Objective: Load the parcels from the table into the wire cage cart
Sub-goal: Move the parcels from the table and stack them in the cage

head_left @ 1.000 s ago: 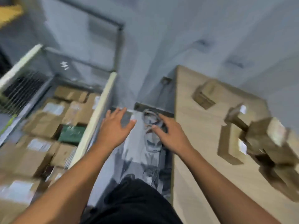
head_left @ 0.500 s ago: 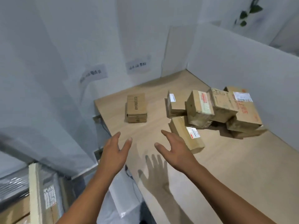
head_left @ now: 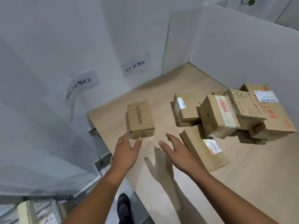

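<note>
Cardboard dominates: at 7 o'clock the wire cage cart (head_left: 24, 214) shows only a blurred corner, and the left grip (head_left: 127, 151) hovers over the pale wooden worktop (head_left: 242, 183), fingers straight and apart, holding nothing, with the CECEBEAR parcel (head_left: 140, 118) near its fingertips at 12 o'clock. The right grip (head_left: 176, 151) is likewise spread and empty, a flat labelled parcel (head_left: 203, 147) just beside it at 3 o'clock, and the stacked pile (head_left: 218, 117) sits at 2 o'clock.

Two handwritten paper labels (head_left: 135, 66) on white wall (head_left: 48, 38), dark shoe (head_left: 123, 207) at bottom, green leaves (head_left: 250, 2) above white partition (head_left: 234, 38)
</note>
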Demonstrator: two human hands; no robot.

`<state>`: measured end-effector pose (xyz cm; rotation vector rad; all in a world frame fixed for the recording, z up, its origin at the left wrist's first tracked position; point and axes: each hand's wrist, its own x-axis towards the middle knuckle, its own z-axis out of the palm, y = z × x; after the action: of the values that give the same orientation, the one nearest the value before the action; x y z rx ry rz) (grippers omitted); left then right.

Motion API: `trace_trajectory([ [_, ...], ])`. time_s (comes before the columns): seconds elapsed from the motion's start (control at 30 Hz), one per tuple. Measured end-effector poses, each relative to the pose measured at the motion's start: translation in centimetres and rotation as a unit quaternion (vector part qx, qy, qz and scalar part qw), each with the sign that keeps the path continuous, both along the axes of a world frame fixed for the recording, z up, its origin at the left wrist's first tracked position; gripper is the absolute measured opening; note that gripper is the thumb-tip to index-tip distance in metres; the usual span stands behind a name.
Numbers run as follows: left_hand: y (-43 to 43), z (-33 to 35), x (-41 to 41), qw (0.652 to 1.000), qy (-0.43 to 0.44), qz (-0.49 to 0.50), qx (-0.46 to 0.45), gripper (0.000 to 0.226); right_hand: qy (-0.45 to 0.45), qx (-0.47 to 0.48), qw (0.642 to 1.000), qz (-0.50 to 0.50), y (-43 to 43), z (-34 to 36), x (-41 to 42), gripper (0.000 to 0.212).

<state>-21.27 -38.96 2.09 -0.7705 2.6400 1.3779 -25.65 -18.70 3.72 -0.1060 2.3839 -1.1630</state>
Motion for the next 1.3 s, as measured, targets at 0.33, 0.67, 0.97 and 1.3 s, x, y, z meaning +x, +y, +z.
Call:
trace_trajectory([
  [0.33,-6.5,-7.5,-10.6,0.986,-0.063,-0.039,0.146,0.058,-0.089,-0.002,0.989,-0.115,-9.1,-5.6,-11.1,0.078],
  [0.67,-5.2,-6.5,-7.0,0.964,-0.058,0.086,0.244,0.036,-0.083,-0.101,0.987,-0.094,-9.7,-6.8,-6.6,0.052],
  [0.97,-3.2,-1.6,10.2,0.904,0.100,0.314,0.272,0.052,-0.080,-0.179,0.978,0.078,-11.9,-5.8,3.9,0.066],
  [1.3,-3.8,-1.2,32.9,0.783,0.215,0.537,0.230,0.046,-0.091,-0.180,0.902,0.381,-20.9,-4.0,22.3,0.041],
])
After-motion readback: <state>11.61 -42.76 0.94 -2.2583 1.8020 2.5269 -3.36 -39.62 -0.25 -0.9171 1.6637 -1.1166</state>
